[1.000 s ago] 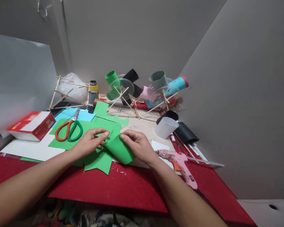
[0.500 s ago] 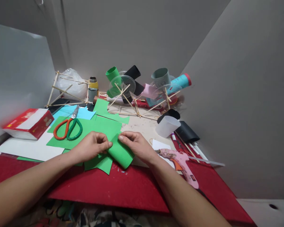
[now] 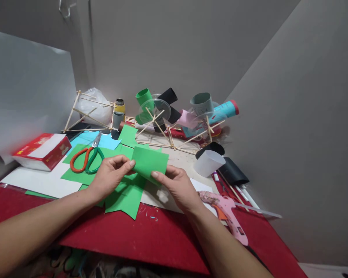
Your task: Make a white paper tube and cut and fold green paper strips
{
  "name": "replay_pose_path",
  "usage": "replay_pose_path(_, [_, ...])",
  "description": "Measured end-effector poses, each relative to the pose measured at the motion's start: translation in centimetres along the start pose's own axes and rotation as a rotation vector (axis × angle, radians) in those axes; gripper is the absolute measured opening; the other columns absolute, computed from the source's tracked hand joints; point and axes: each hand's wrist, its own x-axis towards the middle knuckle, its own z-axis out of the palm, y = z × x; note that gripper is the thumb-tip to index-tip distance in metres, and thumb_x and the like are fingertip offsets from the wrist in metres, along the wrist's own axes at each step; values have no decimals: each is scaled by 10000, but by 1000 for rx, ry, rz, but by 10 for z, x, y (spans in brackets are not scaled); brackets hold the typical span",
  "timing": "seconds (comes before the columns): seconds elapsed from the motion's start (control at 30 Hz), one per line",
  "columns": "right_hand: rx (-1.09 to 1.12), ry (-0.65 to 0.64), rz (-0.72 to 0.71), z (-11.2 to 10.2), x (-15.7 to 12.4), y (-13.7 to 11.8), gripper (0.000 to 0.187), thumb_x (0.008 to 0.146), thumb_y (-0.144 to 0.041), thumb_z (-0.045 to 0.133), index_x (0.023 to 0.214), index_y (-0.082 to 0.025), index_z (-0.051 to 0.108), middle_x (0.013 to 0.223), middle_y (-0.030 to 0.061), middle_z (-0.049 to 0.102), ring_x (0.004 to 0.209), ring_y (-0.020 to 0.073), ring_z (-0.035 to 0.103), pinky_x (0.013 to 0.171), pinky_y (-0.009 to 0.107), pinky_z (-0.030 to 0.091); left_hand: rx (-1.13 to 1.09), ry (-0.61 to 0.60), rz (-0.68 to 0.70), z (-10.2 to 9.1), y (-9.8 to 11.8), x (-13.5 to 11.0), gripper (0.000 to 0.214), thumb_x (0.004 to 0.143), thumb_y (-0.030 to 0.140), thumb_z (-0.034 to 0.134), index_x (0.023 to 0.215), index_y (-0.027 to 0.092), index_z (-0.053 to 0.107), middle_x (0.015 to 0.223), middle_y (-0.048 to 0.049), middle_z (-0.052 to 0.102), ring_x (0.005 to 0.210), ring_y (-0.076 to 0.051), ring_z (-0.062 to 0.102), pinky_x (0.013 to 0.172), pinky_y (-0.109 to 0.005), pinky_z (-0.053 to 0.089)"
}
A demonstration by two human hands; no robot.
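Note:
A rectangular piece of green paper (image 3: pixel 150 162), slightly curved, is held up over the table between both hands. My left hand (image 3: pixel 111 173) pinches its left edge between thumb and fingers. My right hand (image 3: pixel 178 185) grips its lower right side, thumb in front and fingers behind. Beneath and to the left lie larger green sheets (image 3: pixel 124 199) with cut edges. Scissors (image 3: pixel 89 156) with one orange and one green handle rest on them, left of my left hand. A pink glue gun (image 3: pixel 227 214) lies just right of my right hand.
A red and white tissue pack (image 3: pixel 43 150) sits at the left. Stick frames carry a wheel (image 3: pixel 155 112) with green and black paper tubes at the back. A white translucent tube (image 3: pixel 209 163) and a black tube (image 3: pixel 233 171) lie right on the red table (image 3: pixel 127 241).
The green paper, rolled into a curve before, is now flatter and raised, with its face turned toward me. My right hand has shifted its grip to the lower right side. The view has moved slightly.

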Motion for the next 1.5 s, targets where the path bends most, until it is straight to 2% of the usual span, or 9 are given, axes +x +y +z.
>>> replay_pose_path(0.23, [-88, 42, 19, -1, -4, -2, 246, 738, -429, 746, 820, -200, 783, 783, 13, 739, 731, 180, 629, 747, 309, 474, -135, -159, -180, 1, -1, -1, 364, 750, 464, 722, 687, 163, 528, 599, 34, 582, 643, -151, 665, 612, -234, 482])
replay_pose_path(0.4, [-161, 11, 67, -4, -5, -2, 442, 801, -561, 635, 585, -178, 677, 545, -13, 608, 535, 139, 531, 568, 269, 433, -143, -215, -191, 0, -1, -1, 395, 771, 456, 706, 627, 154, 496, 594, 30, 551, 645, -130, 637, 674, -244, 493])
replay_pose_path(0.67, [65, 669, -81, -17, 10, 1, 350, 774, -506, 666, 1007, -246, 693, 1077, 41, 722, 1068, 212, 626, 822, 307, 470, 101, 12, 288, -3, 6, -11, 338, 888, 346, 582, 621, 171, 471, 596, 56, 383, 578, -77, 405, 576, -190, 379])
replay_pose_path(0.83, [301, 467, 97, -9, 9, 1, 396, 748, -517, 700, 1030, -241, 682, 1075, 48, 737, 970, 227, 673, 708, 294, 512, 291, -42, 586, -1, 5, -19, 242, 896, 177, 538, 659, 178, 488, 603, 60, 378, 559, -75, 352, 539, -193, 326])
replay_pose_path(0.93, [365, 377, 109, -4, 8, -2, 366, 672, -452, 788, 932, -204, 717, 942, 49, 766, 832, 219, 697, 659, 287, 525, 337, -138, 635, 1, 3, -19, 205, 893, 158, 532, 689, 173, 520, 615, 55, 422, 570, -76, 387, 558, -197, 343])
replay_pose_path(1.03, [393, 411, 122, -3, 8, -5, 356, 541, -340, 875, 824, -179, 731, 801, 42, 770, 732, 214, 697, 663, 303, 538, 363, -254, 543, 1, 2, -20, 273, 914, 206, 509, 645, 163, 519, 594, 47, 428, 564, -78, 403, 559, -205, 352])
replay_pose_path(1.17, [421, 393, 145, -3, 7, -6, 321, 529, -296, 878, 791, -180, 734, 767, 39, 769, 680, 212, 695, 688, 342, 555, 294, -366, 309, 2, 2, -21, 318, 921, 298, 506, 645, 155, 572, 582, 19, 518, 554, -93, 498, 559, -221, 387])
replay_pose_path(1.33, [405, 342, 124, 1, 4, -8, 298, 552, -283, 866, 815, -200, 754, 816, 37, 777, 708, 214, 696, 694, 345, 557, -20, -316, -70, 4, 0, -15, 289, 801, 440, 663, 882, 173, 591, 673, 34, 577, 454, -102, 585, 457, -207, 402])
replay_pose_path(1.5, [285, 344, 13, 1, 0, -3, 196, 625, -298, 832, 797, -225, 773, 860, 26, 778, 768, 200, 685, 751, 337, 536, -100, -288, -178, 4, 1, -9, 385, 752, 526, 696, 763, 169, 552, 485, 58, 545, 389, -97, 554, 435, -180, 350])
